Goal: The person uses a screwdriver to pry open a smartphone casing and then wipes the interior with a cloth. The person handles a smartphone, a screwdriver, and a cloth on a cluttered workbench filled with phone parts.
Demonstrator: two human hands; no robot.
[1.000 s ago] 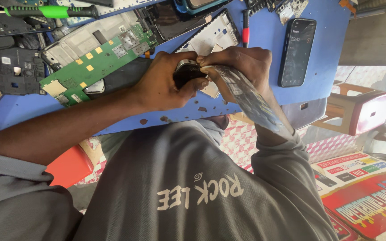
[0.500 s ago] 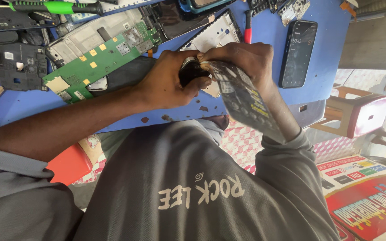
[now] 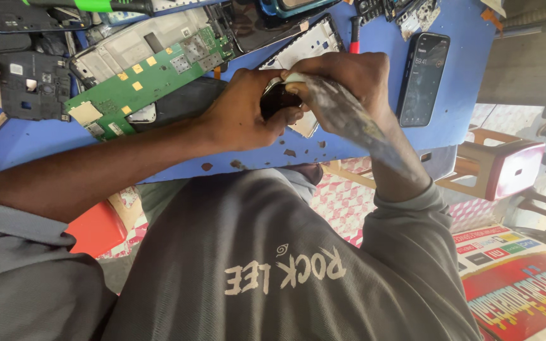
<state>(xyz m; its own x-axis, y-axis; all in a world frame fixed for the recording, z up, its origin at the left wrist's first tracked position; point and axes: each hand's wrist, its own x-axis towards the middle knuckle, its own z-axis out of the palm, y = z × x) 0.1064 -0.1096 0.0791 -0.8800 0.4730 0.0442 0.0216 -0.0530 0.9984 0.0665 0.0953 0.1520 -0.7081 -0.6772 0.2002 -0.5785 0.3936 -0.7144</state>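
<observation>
Two hands meet over the near edge of a blue bench [image 3: 450, 126]. The left hand [image 3: 244, 117] and right hand [image 3: 349, 79] are pressed together, both clamped on a small dark part [image 3: 277, 101] — too hidden to identify. A grey strip [image 3: 355, 123] trails from the right hand. A green circuit board [image 3: 146, 79] lies to the left, a dark phone [image 3: 423, 79] to the right.

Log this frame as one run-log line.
left hand: grips small dark part | right hand: holds same part, strip across it | over blue table | nearby: green board, phone
</observation>
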